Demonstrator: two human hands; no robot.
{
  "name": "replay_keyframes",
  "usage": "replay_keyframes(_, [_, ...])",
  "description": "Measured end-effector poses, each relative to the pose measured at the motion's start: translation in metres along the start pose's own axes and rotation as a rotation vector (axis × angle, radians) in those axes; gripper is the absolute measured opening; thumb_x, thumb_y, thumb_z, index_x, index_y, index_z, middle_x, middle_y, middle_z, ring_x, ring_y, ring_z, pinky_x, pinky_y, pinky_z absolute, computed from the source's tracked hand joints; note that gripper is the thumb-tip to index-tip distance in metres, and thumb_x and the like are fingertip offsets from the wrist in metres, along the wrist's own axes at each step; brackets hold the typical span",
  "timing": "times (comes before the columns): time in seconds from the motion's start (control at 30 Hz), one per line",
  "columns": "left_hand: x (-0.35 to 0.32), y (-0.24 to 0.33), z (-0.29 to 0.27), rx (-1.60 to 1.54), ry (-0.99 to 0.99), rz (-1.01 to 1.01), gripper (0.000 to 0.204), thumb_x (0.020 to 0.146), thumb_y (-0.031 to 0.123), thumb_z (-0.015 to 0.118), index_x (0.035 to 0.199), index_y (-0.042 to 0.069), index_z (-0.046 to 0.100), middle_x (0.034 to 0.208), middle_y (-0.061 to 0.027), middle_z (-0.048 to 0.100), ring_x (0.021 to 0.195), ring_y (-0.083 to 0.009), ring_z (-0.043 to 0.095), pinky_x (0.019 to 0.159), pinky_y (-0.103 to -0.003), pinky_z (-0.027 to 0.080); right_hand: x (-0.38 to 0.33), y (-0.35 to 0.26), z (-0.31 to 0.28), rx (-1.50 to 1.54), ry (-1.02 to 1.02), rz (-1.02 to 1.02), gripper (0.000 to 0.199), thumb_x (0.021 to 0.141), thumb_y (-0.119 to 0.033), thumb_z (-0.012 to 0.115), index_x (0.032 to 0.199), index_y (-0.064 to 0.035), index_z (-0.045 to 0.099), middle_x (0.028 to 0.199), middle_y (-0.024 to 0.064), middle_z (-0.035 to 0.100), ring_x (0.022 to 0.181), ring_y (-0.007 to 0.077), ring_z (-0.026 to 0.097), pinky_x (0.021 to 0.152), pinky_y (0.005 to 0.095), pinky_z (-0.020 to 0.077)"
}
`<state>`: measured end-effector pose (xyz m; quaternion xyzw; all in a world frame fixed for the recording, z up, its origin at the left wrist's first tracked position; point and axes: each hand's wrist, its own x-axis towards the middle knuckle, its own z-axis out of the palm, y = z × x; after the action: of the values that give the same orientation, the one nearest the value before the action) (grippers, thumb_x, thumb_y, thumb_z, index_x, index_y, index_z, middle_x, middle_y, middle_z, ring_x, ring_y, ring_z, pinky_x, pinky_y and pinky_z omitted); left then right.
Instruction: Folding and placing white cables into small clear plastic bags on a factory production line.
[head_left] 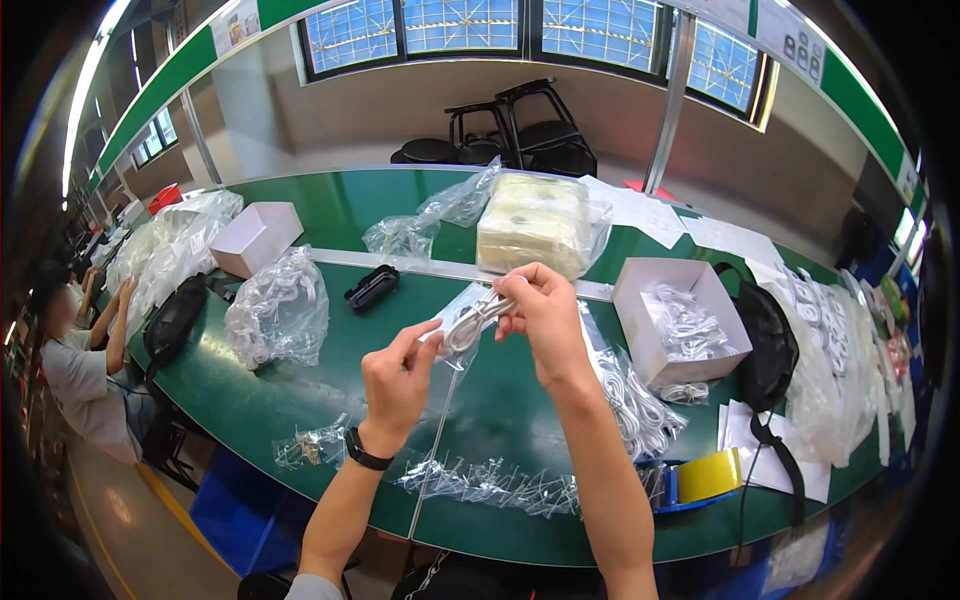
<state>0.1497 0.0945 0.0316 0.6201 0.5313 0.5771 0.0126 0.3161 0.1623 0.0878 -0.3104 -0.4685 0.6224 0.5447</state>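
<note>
Watching from my remote seat, I see the right hand (540, 318) gripping the white cable coil (470, 326) at its upper end, while the left hand (396, 388) seems to pinch the edge of the clear bag (462, 300) beside it, both hands up over the middle of the desk (510, 410). I can't tell how much of the coil is inside. Best, I'd say, to press the loops flat and narrow, hold the plastic taut, and go slowly so nothing snags or springs loose
</note>
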Motion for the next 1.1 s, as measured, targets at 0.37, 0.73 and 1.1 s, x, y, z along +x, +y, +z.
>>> replay_keyframes(0.37, [0.008,0.001,-0.010,-0.569,-0.301,-0.439,0.025,0.097,0.017,0.058,0.091,-0.006,0.067,0.067,-0.0064,0.066,0.054,-0.0069,0.055,0.049,-0.020,0.041,-0.001,0.002,0.002,-0.046,0.022,-0.033,0.014,0.087,-0.010,0.061,0.096,0.0018,0.062,0.078,0.0049,0.061,0.057,0.0096,0.058,0.051,0.0255,0.0513])
replay_keyframes(0.73, [0.000,0.001,0.004,-0.547,-0.315,-0.353,0.023,0.086,-0.002,0.067,0.107,-0.010,0.065,0.096,-0.0126,0.071,0.088,-0.0147,0.068,0.079,-0.026,0.055,-0.007,0.001,0.004,-0.521,0.076,-0.193,0.014,0.082,-0.006,0.061,0.088,0.0067,0.062,0.072,0.0066,0.060,0.050,0.0111,0.056,0.046,0.0257,0.0465])
replay_keyframes(1.1, [0.002,-0.002,0.008,-0.791,-0.353,-0.435,0.031,0.086,0.000,0.068,0.115,-0.009,0.063,0.101,-0.0136,0.070,0.091,-0.0150,0.068,0.080,-0.025,0.054,-0.013,-0.001,0.012,-0.554,-0.133,-0.199,0.029,0.083,-0.014,0.072,0.098,0.0084,0.062,0.074,0.0080,0.062,0.060,0.0114,0.062,0.054,0.0236,0.0480])
